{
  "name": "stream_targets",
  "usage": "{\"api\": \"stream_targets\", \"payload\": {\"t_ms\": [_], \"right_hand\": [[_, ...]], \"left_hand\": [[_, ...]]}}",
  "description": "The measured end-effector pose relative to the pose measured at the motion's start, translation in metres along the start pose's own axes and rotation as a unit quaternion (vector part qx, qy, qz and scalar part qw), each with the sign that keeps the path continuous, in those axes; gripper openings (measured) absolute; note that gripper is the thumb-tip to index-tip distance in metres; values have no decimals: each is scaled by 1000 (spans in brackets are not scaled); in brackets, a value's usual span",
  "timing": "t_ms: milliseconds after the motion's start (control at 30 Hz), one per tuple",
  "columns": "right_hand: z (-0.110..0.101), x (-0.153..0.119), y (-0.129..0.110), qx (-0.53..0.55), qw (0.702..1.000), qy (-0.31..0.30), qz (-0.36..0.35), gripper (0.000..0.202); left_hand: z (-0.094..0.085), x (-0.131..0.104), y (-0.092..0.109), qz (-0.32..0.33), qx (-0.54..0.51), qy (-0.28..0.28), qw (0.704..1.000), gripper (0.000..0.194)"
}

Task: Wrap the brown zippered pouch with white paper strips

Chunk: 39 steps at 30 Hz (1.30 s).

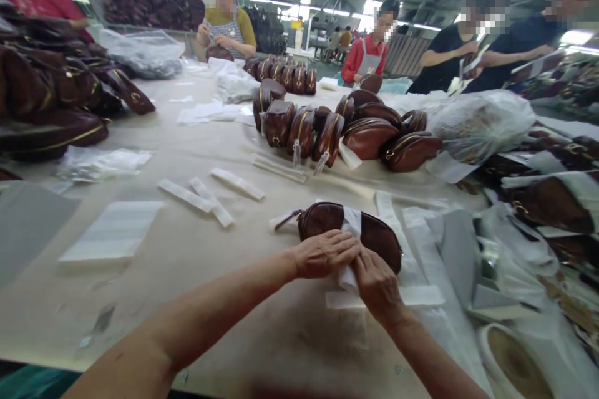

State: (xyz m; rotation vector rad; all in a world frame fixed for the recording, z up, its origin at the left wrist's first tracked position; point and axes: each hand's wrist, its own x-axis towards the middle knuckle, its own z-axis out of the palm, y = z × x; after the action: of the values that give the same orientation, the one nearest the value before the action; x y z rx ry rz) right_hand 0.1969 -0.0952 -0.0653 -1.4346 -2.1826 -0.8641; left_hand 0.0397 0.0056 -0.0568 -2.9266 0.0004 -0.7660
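Observation:
A dark brown leather pouch (322, 218) lies on the table in front of me, its zipper tail and pull sticking out to the left. Around its middle runs a white paper strip (352, 219). My left hand (325, 254) rests over the strip at the pouch's near side, fingers closed together on it. From the right, my right hand (378, 280) meets it, fingers bent onto the same strip. The strip's loose end hangs down between the hands. Another white strip (423, 295) lies flat beneath my right wrist.
Several brown pouches (369, 137) stand grouped ahead, and a larger pile (51, 93) sits at left. Loose paper strips (238, 184) and a paper stack (112, 230) lie on the table. A tape roll (515, 361) is at lower right. Co-workers (229, 25) work across the table.

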Motion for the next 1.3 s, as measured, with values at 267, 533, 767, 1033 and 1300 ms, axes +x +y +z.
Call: {"api": "stream_targets", "payload": {"t_ms": [267, 533, 767, 1033, 1300], "right_hand": [[-32, -33, 12, 146, 980, -5, 133, 30], [-54, -69, 2, 119, 983, -99, 98, 24], [-38, -62, -13, 21, 994, -82, 66, 25], [-45, -50, -17, -2, 999, -33, 15, 27], [-27, 3, -39, 40, 995, 56, -73, 28]], "left_hand": [[8, -12, -1, -7, -7, 13, 1000, 33], [4, -7, -5, -19, -42, 12, 999, 30], [0, -1, -9, -18, -86, 29, 996, 30], [-7, 9, -17, -67, -177, -32, 981, 32], [-17, 20, -28, -89, -192, -86, 973, 32]]}}
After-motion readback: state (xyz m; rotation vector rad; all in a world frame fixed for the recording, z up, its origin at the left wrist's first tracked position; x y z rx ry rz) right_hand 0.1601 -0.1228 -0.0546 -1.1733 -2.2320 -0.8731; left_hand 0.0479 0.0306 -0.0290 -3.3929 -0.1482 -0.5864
